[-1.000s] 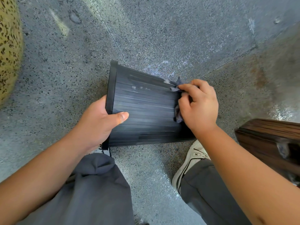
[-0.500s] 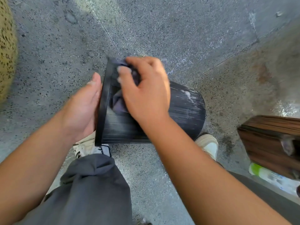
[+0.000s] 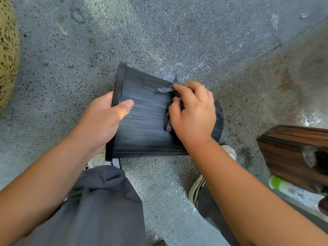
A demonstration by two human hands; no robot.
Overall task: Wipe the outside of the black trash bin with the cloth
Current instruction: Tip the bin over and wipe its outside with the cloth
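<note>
Black bin [image 3: 147, 125] on side; left hand [image 3: 104, 119] grips rim; right hand [image 3: 193, 112] presses cloth [image 3: 166, 89].

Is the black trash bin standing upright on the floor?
No, the black trash bin lies on its side, its rim gripped by the left hand.

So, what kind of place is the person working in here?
Probably an indoor room at floor level: speckled terrazzo-like floor, dark wooden furniture on the right, and a plastic bottle lying beneath it.
</note>
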